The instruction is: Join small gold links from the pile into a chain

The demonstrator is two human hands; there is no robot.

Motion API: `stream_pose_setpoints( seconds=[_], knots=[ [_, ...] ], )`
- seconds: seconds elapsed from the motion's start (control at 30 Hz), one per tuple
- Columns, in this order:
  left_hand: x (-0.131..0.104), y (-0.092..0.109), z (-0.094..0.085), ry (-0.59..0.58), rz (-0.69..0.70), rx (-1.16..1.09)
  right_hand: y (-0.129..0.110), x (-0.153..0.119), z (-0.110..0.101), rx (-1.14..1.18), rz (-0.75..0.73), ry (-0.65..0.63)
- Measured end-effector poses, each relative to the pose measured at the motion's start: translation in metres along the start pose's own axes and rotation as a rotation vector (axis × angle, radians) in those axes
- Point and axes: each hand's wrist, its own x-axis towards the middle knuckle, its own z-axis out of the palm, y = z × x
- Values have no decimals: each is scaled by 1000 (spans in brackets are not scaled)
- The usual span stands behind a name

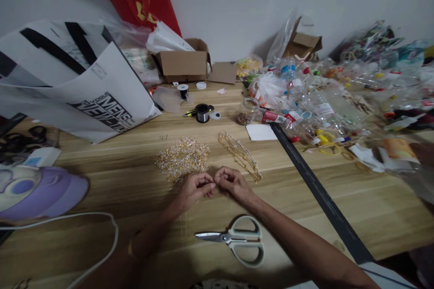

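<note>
Pale wall (230,18) is rising behind a wood-grain table (152,253), and from my distant seat I am viewing both through the head camera. On the big white bag (98,81) at the left I am reading "VOGUE" and "MENS", with a line below beginning "NEW". Behind it, a red bag (164,6) is showing a gold design.

At the grip, the left hand (196,186) and right hand (233,184) are coming together at the fingertips, touching or nearly so. Each is pinching thumb against fingers; whatever lies between is too small for me to tell. A heap of gold and silver bits (185,153) is lying just beyond the left hand, and beaded chains (240,158) are stretching out past the right. Nearer the camera, scissors (249,237) are pointing left.

Farther back, a black spool (202,114), a jar of small beads (247,115) and a cardboard box (185,65) are standing on the wood. Clear plastic bottles (323,108) are crowding the right, beyond a dark strip (318,189).
</note>
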Motion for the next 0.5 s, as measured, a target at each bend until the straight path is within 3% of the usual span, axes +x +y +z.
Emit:
stream_pose_setpoints(
  seconds=[0.5],
  knots=[
    [2,3,-2,-24,-31,-8,-2,0,0,-5,3,-22]
  ],
)
